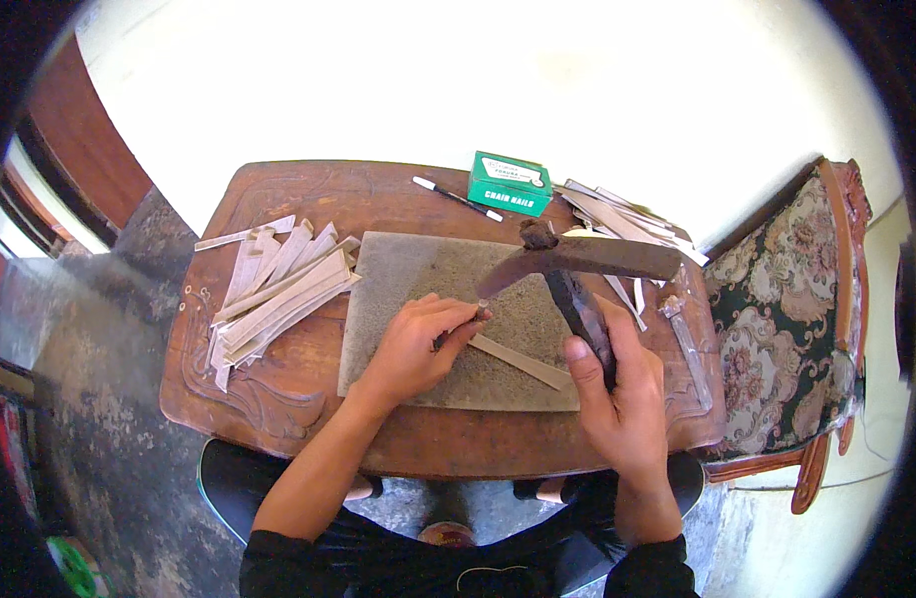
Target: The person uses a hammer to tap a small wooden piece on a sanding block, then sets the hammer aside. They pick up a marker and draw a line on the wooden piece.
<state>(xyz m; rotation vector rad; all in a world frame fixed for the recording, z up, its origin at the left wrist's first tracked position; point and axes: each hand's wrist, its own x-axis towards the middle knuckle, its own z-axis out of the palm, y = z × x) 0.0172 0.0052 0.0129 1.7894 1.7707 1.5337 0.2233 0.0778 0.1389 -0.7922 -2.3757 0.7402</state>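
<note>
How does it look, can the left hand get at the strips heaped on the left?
Probably yes: the heaped strips lie left of the left hand, nothing visible between, though its fingers seem busy pinching something small by the single strip.

Left hand point(413, 344) covers the upper end of the thin strip point(525, 363); small item point(484, 305) at its fingertips too tiny to identify. Right hand point(622, 389) hides part of the handle of the hammer point(607, 256), whose head blocks some of the right-hand pile of strips point(617, 212). Reddish-brown round thing point(448, 534) partly lost behind dark clothing point(378, 563). Green round object point(74, 566), lower left, fades into the dark rim; kind unclear.
</note>
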